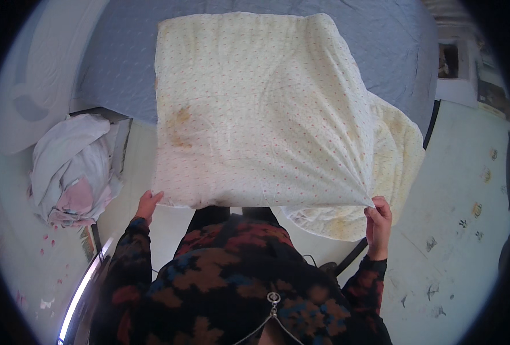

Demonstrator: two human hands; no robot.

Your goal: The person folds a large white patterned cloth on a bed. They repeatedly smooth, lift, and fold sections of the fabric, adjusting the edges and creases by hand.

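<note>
A: How is the grip being formed?

B: By pinching: the cream, red-specked padded quilt (255, 103) is being clamped at its near corners by the left hand (149, 206) and the right hand (379, 223).

A: Where is it being held?

B: Before the body, its far part being laid over the blue-grey, cloth-covered bed (114, 69).

A: Which step is being done?

B: Apparently, the quilt is being straightened. Next, even tension is probably being called for, creases being fanned from the right corner.

A: What is being counted?

B: Two hands, one bed, one white-and-pink cloth bundle (74, 164). A cream padded layer (404, 144) is being partly covered; whether it is a fold or a second quilt cannot be told.
</note>
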